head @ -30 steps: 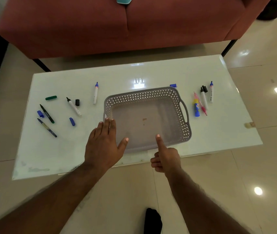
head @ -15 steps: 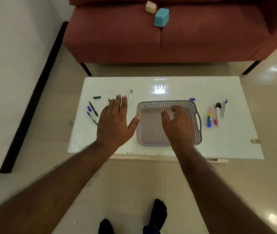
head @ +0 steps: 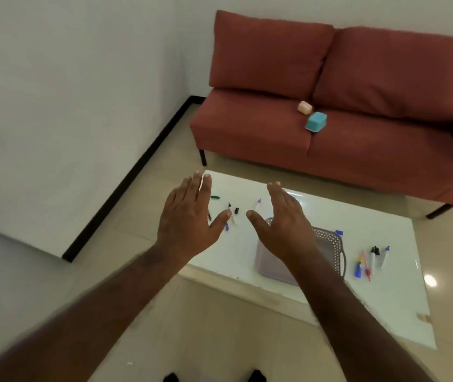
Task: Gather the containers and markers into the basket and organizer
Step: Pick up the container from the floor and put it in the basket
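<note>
Reaching forward over the white table [head: 288, 271], the left hand [head: 189, 224] and right hand [head: 286, 230] hover palm-down, fingers straight and spread wide, holding nothing. A grey basket [head: 333, 252] sits beneath the right hand. Loose markers [head: 368, 260] lie at its 3 o'clock, others [head: 232, 212] at its 10 o'clock. At 12 o'clock, a teal container [head: 316, 122] and a pink container [head: 304, 107] rest on the red sofa [head: 357, 100].

Red sofa [head: 357, 111], white walls [head: 68, 92], glossy tiled floor [head: 206, 326]
</note>
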`<state>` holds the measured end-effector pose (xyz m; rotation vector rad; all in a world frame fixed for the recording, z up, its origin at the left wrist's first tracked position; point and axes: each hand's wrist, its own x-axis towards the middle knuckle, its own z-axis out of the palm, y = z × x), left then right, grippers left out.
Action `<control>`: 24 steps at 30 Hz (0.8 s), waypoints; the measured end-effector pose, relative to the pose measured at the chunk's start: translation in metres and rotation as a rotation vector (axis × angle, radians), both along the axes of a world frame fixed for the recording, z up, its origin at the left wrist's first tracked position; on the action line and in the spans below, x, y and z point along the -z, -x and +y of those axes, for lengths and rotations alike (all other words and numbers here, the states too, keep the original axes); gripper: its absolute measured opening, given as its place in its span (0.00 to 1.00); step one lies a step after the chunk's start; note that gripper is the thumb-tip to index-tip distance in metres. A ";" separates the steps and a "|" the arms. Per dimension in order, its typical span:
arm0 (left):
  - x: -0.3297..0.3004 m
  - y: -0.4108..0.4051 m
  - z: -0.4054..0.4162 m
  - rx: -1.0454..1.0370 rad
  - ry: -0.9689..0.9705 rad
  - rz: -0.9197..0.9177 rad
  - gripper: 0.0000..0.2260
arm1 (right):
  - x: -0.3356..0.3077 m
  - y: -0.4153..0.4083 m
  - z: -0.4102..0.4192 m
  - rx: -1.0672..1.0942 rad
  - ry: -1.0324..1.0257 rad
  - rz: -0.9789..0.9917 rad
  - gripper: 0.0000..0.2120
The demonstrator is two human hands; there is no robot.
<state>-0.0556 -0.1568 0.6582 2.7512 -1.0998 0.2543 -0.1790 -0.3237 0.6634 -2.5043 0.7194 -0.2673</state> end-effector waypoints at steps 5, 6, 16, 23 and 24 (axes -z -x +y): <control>-0.026 -0.018 0.061 -0.133 0.039 -0.005 0.39 | -0.024 -0.030 0.038 -0.142 0.081 -0.052 0.36; -0.027 -0.024 0.073 -0.155 0.040 0.004 0.39 | -0.027 -0.039 0.045 -0.177 0.104 -0.040 0.37; -0.035 -0.105 0.195 -0.252 0.113 -0.129 0.39 | -0.051 -0.153 0.153 -0.258 0.389 -0.039 0.39; -0.012 -0.174 0.273 -0.232 0.105 -0.057 0.39 | -0.035 -0.221 0.222 -0.247 0.334 -0.009 0.39; -0.008 -0.181 0.279 -0.226 0.107 -0.037 0.39 | -0.032 -0.227 0.228 -0.241 0.331 0.003 0.39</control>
